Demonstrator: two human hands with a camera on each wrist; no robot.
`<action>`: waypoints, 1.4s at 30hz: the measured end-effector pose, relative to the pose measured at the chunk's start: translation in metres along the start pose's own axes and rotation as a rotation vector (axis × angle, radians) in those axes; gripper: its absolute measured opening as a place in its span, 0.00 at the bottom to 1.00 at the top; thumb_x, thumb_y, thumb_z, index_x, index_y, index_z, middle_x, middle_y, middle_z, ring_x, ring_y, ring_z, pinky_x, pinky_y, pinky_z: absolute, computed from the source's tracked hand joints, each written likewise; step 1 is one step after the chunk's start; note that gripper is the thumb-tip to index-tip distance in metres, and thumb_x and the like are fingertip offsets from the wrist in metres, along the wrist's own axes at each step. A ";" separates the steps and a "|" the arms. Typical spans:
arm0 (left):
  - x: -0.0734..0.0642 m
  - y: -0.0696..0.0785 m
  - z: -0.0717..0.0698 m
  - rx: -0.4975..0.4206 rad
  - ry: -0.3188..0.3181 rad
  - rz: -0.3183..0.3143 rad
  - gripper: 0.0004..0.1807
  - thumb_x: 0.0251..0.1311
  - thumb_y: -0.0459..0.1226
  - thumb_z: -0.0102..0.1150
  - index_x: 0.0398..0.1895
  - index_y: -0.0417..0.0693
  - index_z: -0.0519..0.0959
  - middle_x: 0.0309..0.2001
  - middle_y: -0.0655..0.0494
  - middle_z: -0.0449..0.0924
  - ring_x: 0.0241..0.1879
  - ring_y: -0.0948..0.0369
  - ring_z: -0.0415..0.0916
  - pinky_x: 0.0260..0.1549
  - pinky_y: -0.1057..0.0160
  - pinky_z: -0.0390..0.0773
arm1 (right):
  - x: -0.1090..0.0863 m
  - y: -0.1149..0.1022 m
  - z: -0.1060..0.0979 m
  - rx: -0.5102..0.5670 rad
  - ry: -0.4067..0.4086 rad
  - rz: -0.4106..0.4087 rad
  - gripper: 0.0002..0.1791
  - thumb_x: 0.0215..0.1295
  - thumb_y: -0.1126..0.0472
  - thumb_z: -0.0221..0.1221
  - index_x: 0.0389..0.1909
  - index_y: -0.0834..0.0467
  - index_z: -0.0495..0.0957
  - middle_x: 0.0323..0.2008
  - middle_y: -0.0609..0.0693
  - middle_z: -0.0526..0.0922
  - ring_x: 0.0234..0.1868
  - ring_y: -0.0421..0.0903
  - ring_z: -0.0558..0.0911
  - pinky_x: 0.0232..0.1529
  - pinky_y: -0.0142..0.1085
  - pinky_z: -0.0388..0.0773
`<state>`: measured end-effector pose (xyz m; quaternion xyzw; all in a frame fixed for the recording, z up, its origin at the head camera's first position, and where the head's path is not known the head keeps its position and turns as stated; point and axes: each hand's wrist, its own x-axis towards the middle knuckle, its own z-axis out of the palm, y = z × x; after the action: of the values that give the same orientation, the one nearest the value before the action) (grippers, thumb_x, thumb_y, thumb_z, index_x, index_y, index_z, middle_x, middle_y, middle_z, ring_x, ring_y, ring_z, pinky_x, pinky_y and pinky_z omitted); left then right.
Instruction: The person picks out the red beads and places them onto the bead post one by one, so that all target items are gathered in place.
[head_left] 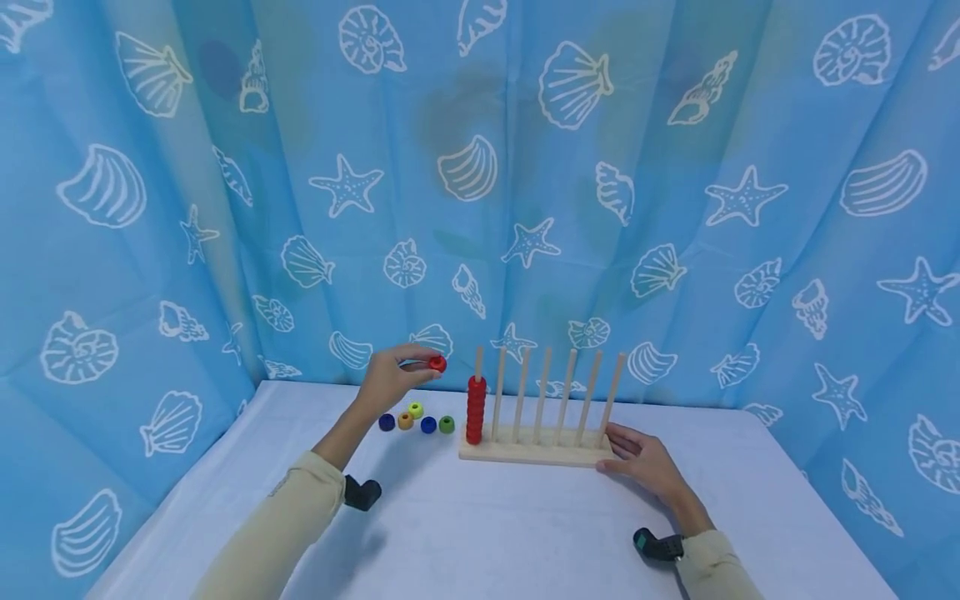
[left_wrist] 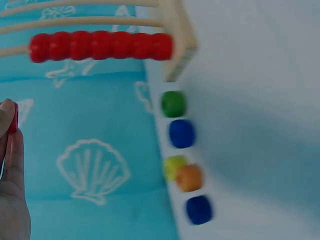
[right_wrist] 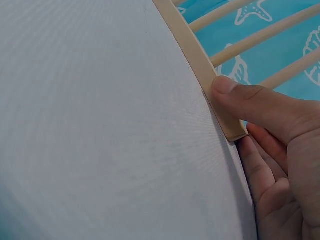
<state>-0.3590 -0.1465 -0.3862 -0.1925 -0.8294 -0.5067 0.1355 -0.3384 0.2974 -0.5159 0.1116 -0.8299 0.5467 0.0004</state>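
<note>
Between thumb and fingertips my left hand (head_left: pixel 386 379) pinches a red bead (head_left: pixel 438 364), held up to the left of the peg tops. A wooden bead rack (head_left: pixel 532 452) stands on the table, with a row of upright pegs on a long base. Its leftmost peg carries a stack of red beads (head_left: pixel 476 412), and the peg's tip shows above them; the other pegs are bare. My right hand (head_left: pixel 648 462) grips the right end of the base. In the right wrist view its thumb (right_wrist: pixel 225 86) presses on the base, and the other fingers are partly hidden at the end.
Left of the rack lie several loose beads: a green bead (head_left: pixel 447 424), a blue bead (head_left: pixel 428 425), a yellow bead (head_left: pixel 416 409), an orange bead (head_left: pixel 406 421) and a dark blue bead (head_left: pixel 386 422). A blue shell-patterned curtain (head_left: pixel 480 250) hangs behind the white table (head_left: pixel 510 533).
</note>
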 end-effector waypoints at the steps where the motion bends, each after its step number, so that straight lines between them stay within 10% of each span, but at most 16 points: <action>1: 0.003 0.005 -0.002 0.007 -0.005 0.020 0.20 0.55 0.32 0.70 0.53 0.44 0.82 0.51 0.50 0.81 0.52 0.54 0.80 0.46 0.60 0.81 | 0.000 0.001 0.000 0.001 0.001 0.003 0.46 0.52 0.58 0.73 0.69 0.68 0.62 0.67 0.67 0.66 0.65 0.61 0.69 0.57 0.38 0.73; 10: 0.020 0.037 -0.003 0.064 -0.024 0.139 0.20 0.54 0.33 0.71 0.52 0.44 0.83 0.50 0.51 0.82 0.50 0.55 0.80 0.46 0.61 0.81 | 0.004 0.012 -0.002 -0.038 0.005 -0.004 0.48 0.51 0.55 0.74 0.70 0.67 0.62 0.67 0.66 0.66 0.65 0.61 0.69 0.56 0.36 0.74; 27: 0.030 0.064 0.014 -0.060 -0.073 0.125 0.18 0.54 0.31 0.70 0.50 0.41 0.82 0.46 0.52 0.82 0.45 0.57 0.82 0.43 0.63 0.82 | 0.006 0.012 -0.001 -0.003 0.011 0.020 0.49 0.49 0.56 0.75 0.69 0.66 0.63 0.67 0.65 0.67 0.65 0.59 0.70 0.55 0.34 0.75; 42: 0.033 0.066 0.026 0.015 -0.104 0.061 0.17 0.53 0.33 0.72 0.48 0.45 0.84 0.43 0.54 0.83 0.44 0.56 0.82 0.41 0.62 0.83 | 0.005 0.012 -0.001 -0.004 0.013 0.014 0.49 0.48 0.55 0.75 0.69 0.66 0.63 0.66 0.65 0.67 0.66 0.59 0.69 0.55 0.35 0.74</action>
<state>-0.3592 -0.0899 -0.3319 -0.2427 -0.8328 -0.4854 0.1090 -0.3456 0.3023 -0.5255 0.1021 -0.8317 0.5458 0.0019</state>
